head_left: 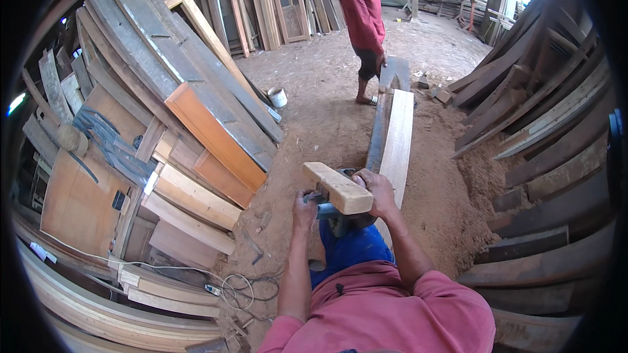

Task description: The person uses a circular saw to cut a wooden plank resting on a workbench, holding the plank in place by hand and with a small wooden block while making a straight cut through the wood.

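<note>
A thick, pale wooden block [337,187] is held up in front of my body, slanting from far left to near right. Under it is a tool with a dark and teal body [325,211], largely hidden by the block. My left hand [304,210] is closed around the tool's dark part at the block's left side. Against the block's right side, my right hand [377,192] is closed; what lies inside its fingers is hidden. Just beyond my hands, a long pale plank [398,137] runs away from me beside a darker board [377,134].
A person in a red shirt [362,13] stands at the boards' far end, one hand on a notched dark piece [394,73]. Stacked timber [216,117] leans at left, more boards [556,176] at right. A white bucket [277,97] and a cable [239,291] lie on the dirt floor.
</note>
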Demonstrator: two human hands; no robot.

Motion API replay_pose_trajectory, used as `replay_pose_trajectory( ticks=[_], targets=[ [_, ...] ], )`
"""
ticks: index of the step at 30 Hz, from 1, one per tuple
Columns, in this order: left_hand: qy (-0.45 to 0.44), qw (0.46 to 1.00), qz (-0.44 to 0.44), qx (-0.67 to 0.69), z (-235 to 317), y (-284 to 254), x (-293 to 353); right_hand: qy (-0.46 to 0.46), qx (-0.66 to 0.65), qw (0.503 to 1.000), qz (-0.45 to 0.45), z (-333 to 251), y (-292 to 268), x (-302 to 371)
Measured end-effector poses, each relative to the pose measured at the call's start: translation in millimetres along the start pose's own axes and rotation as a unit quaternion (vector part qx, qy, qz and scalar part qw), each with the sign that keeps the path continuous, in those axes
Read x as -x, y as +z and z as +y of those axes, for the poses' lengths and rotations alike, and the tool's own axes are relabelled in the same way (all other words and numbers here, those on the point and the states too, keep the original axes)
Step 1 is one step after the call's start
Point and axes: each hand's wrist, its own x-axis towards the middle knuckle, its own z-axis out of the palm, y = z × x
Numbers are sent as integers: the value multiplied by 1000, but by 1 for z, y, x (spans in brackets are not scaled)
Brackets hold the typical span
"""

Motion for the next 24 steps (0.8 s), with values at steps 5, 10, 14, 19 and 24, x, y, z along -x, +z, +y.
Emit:
replay_pose_trajectory(
  ticks=[5, 10, 14, 19, 24],
  targets=[
    [-12, 999, 13, 29, -14, 1, -2, -26, -12, 1000, 10, -1, 1, -1],
    [-17, 1000, 13, 15, -16, 1, -3, -20, -30, 999, 11, -4, 1, 0],
    [-11, 1000, 16, 6, -21, -1, -6, -16, -24, 1000, 4, -6, 0, 0],
    [-24, 999, 17, -32, -8, -1, -4, -36, -9, 999, 16, 4, 4, -2],
    [-3, 999, 21, -26, -4, -1, -2, -38, -31, 999, 14, 2, 4, -2]
  ],
)
